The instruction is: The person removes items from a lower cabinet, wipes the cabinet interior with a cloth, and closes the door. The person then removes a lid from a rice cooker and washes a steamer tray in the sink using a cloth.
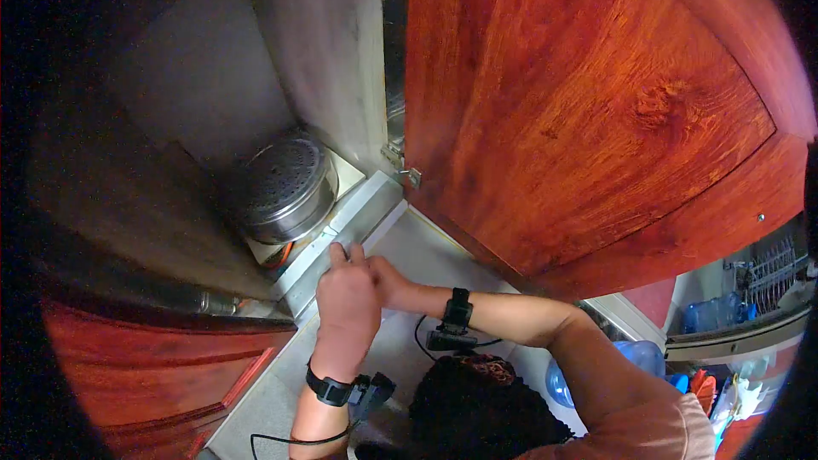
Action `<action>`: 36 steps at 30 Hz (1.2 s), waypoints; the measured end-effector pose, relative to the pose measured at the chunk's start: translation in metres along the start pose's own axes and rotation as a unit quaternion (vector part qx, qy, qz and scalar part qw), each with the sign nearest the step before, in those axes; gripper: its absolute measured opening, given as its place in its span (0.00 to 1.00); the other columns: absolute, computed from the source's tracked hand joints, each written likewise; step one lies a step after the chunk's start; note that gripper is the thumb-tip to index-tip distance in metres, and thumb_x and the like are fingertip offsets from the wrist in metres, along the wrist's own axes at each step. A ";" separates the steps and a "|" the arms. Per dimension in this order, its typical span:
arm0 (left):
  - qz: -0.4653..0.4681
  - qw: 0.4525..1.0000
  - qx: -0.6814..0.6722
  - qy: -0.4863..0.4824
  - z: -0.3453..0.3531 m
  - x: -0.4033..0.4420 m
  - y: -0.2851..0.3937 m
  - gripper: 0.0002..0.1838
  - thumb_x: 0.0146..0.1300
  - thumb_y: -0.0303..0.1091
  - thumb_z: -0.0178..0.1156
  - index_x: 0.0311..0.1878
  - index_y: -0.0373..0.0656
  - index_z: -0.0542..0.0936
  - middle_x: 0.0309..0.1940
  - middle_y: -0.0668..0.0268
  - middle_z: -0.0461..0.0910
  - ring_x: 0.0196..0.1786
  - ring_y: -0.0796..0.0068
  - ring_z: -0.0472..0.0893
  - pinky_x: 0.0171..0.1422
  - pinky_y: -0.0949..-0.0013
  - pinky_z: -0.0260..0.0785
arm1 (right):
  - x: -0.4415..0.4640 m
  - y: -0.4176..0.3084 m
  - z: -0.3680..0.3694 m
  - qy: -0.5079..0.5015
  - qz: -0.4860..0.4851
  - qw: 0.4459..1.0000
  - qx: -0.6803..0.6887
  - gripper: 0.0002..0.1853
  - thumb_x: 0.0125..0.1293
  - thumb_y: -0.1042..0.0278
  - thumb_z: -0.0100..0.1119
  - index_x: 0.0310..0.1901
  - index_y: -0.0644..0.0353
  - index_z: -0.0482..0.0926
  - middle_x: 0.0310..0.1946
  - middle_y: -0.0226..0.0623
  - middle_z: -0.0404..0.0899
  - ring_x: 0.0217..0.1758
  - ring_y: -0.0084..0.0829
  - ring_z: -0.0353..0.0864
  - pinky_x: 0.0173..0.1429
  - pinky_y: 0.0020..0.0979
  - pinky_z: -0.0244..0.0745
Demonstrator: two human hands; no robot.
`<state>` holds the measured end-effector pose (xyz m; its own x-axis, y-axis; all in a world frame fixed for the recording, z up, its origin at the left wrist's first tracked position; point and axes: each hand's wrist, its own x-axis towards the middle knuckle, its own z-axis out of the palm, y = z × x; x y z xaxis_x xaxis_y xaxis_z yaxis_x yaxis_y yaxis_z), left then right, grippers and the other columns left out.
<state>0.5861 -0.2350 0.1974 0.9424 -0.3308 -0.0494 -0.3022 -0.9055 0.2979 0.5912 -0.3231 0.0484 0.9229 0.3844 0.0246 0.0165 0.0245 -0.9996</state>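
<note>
My left hand (348,294) is at the light-coloured sill (307,277) of an open cabinet. Its fingers are bent, and two of them point toward the sill. Just to its right, my right hand (390,283) meets it, with curled fingers partly hidden behind the left hand. Whatever the fingers pinch between them is hidden. Past the sill, inside the cabinet, a round steel pot with a perforated steamer top (285,183) stands on a pale board. A small orange-red item (283,255) lies in front of the pot, beyond my fingers.
A red wooden door (588,111) stands swung open at the right, hinged beside the sill. Another red door (162,366) is at the lower left. A blue water jug (643,358) and a wire rack (774,277) are at the right. Cables hang from both wrist straps.
</note>
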 end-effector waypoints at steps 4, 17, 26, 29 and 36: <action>-0.039 0.996 0.067 -0.035 -0.022 -0.006 -0.005 0.14 0.51 0.24 0.59 0.43 0.34 0.75 0.42 0.45 0.76 0.39 0.48 0.82 0.40 0.55 0.76 | 0.003 -0.006 0.014 0.020 -0.024 0.999 -0.043 0.06 0.62 0.69 0.59 0.34 0.63 0.79 0.30 0.32 0.83 0.31 0.23 0.76 0.33 0.29 0.71; -0.153 0.714 -0.669 -0.141 0.114 -0.005 -0.132 0.13 0.71 0.36 0.49 0.49 0.40 0.78 0.38 0.67 0.80 0.37 0.80 0.76 0.41 0.76 0.68 | 0.009 -0.003 -0.015 -0.153 -0.030 0.984 -0.086 0.06 0.60 0.68 0.63 0.29 0.59 0.82 0.33 0.31 0.83 0.36 0.30 0.81 0.41 0.33 0.76; -0.062 0.811 -0.544 -0.209 0.110 -0.030 -0.158 0.18 0.55 0.16 0.49 0.47 0.35 0.81 0.40 0.62 0.82 0.35 0.73 0.82 0.38 0.67 0.72 | 0.002 -0.013 0.039 0.001 -0.148 0.893 -0.424 0.14 0.49 0.81 0.59 0.40 0.60 0.74 0.44 0.41 0.68 0.40 0.41 0.77 0.42 0.35 0.75; -0.051 0.880 -0.463 -0.091 0.135 -0.037 -0.162 0.14 0.54 0.17 0.54 0.41 0.38 0.84 0.39 0.59 0.83 0.36 0.69 0.83 0.39 0.67 0.73 | 0.000 -0.026 0.031 0.049 -0.261 0.825 -0.500 0.08 0.55 0.68 0.55 0.37 0.57 0.76 0.40 0.41 0.71 0.41 0.41 0.76 0.47 0.42 0.72; -0.005 0.969 -0.163 0.188 0.118 -0.021 -0.162 0.05 0.47 0.25 0.63 0.28 0.44 0.85 0.38 0.55 0.80 0.38 0.52 0.81 0.41 0.57 0.74 | -0.006 0.011 0.008 0.000 -0.183 0.795 -0.579 0.05 0.50 0.65 0.60 0.29 0.53 0.79 0.30 0.37 0.74 0.37 0.43 0.76 0.43 0.44 0.70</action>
<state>0.5978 -0.1132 0.0374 0.9494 -0.1462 0.2779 -0.2884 -0.7556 0.5881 0.5829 -0.3174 0.0370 0.7751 0.5472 0.3159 0.6265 -0.7309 -0.2709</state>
